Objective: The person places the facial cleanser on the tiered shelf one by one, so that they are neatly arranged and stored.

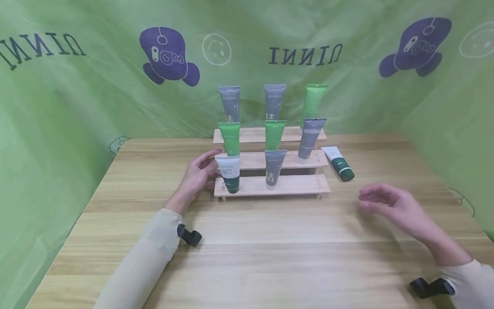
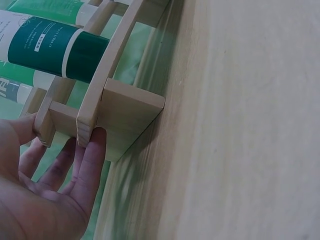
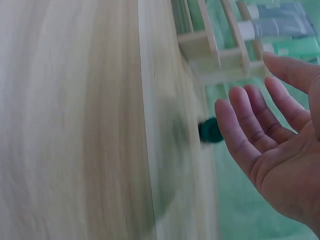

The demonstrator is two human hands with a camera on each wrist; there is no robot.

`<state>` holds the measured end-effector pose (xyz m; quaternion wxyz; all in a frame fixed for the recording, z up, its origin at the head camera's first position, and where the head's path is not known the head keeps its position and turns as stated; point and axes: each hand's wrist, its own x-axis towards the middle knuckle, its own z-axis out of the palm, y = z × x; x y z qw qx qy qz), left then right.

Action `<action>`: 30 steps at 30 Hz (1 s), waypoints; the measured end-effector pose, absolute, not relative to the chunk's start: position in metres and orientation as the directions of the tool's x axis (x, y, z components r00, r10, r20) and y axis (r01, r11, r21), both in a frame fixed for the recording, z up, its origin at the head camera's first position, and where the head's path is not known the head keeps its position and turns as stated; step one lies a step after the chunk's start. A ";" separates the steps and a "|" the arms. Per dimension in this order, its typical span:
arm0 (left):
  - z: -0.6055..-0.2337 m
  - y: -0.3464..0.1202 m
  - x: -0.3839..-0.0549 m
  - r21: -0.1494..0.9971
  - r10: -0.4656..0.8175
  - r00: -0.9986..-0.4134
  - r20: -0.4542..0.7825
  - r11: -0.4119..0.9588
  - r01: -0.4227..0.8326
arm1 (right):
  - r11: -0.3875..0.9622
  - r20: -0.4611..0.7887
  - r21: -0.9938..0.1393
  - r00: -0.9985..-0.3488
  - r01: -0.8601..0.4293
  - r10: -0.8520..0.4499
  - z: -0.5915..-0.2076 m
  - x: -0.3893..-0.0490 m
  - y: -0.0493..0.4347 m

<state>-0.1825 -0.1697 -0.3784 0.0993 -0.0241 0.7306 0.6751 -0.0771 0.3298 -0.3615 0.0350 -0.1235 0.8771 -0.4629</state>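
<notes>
A three-step wooden rack [image 1: 247,187] holds several upright squeeze tubes. My left hand [image 1: 198,174] touches the rack's left end; in the left wrist view its thumb and fingers [image 2: 92,160] rest against the ends of the steps. Closest to it on the lowest step is a white and dark green tube [image 1: 230,174], with a grey tube [image 1: 274,169] farther right. My right hand [image 1: 401,210] hovers above the table with nothing in it, its fingers loosely bent. Between it and the rack, another white and dark green tube [image 1: 339,164] lies on its side.
Green tubes [image 1: 230,139] and a grey tube [image 1: 310,139] stand on the middle step. Two grey tubes [image 1: 230,103] and a green one [image 1: 314,101] occupy the top step. Behind and beside the wooden table [image 1: 251,257] hangs a green printed cloth [image 1: 247,25].
</notes>
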 end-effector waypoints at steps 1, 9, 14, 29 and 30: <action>-0.379 -0.169 -0.182 0.982 0.101 -0.979 -0.177 0.086 -0.169 | 0.540 0.032 -0.826 -0.970 -0.161 -0.240 -0.362 -0.078 0.334; -0.379 -0.168 -0.181 0.984 0.103 -0.980 -0.169 0.079 -0.161 | 0.517 -0.045 -0.853 -0.977 -0.071 -0.210 -0.365 -0.094 0.356; -0.381 -0.169 -0.181 0.983 0.095 -0.981 -0.169 0.088 -0.161 | 0.486 -0.073 -0.873 -0.976 -0.036 -0.204 -0.365 -0.109 0.363; -0.381 -0.170 -0.181 0.984 0.084 -0.983 -0.163 0.081 -0.157 | 0.460 -0.191 -0.883 -0.965 0.090 -0.179 -0.354 -0.159 0.360; -0.381 -0.170 -0.182 0.984 0.083 -0.983 -0.163 0.086 -0.155 | 0.463 -0.201 -0.881 -0.962 0.096 -0.183 -0.353 -0.163 0.360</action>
